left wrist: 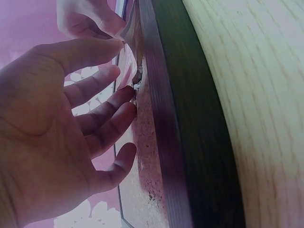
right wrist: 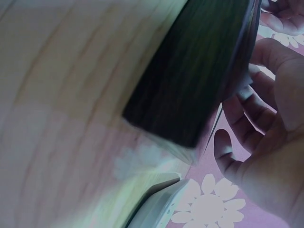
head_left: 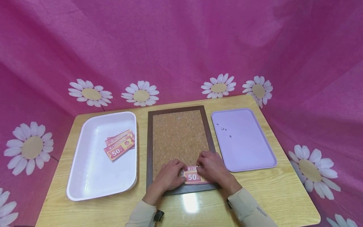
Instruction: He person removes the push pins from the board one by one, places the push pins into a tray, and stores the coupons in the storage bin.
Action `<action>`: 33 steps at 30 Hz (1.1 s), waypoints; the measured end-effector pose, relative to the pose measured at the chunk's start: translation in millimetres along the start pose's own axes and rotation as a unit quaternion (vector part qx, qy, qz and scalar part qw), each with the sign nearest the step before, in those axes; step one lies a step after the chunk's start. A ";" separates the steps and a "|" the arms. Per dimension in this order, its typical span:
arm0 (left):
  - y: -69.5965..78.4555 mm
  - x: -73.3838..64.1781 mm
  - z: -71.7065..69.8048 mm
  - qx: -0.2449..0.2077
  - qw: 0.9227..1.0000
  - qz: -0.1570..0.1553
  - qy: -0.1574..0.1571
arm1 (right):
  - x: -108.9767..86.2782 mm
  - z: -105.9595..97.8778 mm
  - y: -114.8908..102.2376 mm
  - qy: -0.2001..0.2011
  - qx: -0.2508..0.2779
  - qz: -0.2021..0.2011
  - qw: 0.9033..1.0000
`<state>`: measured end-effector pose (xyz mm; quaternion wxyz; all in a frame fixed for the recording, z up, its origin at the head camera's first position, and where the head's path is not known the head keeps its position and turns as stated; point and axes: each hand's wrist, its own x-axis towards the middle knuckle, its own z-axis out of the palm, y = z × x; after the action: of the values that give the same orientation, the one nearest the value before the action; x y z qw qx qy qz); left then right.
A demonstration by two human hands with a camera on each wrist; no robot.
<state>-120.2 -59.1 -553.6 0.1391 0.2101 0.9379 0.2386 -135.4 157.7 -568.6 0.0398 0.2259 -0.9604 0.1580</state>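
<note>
A red and yellow paper coupon [head_left: 193,177] marked 50 lies along the near edge of a cork board [head_left: 178,135] with a dark wooden frame. My left hand [head_left: 169,175] holds the coupon's left end, thumb at the near side and fingertips at the far side. In the left wrist view the coupon [left wrist: 127,71] bows up beside the left fingers. My right hand [head_left: 212,167] pinches the coupon farther right, covering its right end. The right wrist view shows a coupon corner [right wrist: 241,85] by the right fingers. Whether a pin is under the fingertips is too small to tell.
A white tub [head_left: 102,183] with several more coupons [head_left: 120,148] stands on the left of the wooden table [head_left: 181,217]. On the right lies a lilac tray [head_left: 246,148] with several small metal pins [head_left: 222,129]. A pink flowered cloth [head_left: 175,47] hangs behind.
</note>
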 end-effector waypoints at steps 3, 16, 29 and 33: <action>0.3 -0.3 0.1 -0.004 1.000 -0.003 0.000 | -0.1 0.0 -0.2 0.000 -0.005 0.000 1.000; 0.8 -0.6 0.6 -0.006 1.000 -0.012 -0.003 | 0.9 0.2 -0.2 0.002 -0.028 -0.020 0.999; 0.2 -0.5 -0.2 -0.011 1.000 -0.010 -0.003 | 2.0 1.7 1.2 -0.001 -0.025 -0.029 0.999; -0.2 -0.7 0.3 -0.012 1.000 -0.014 -0.006 | 3.1 0.5 2.8 -0.001 -0.021 -0.032 0.999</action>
<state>-119.5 -59.6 -553.8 0.1507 0.1968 0.9368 0.2468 -139.4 158.6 -569.4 0.0488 0.2560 -0.9558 0.1363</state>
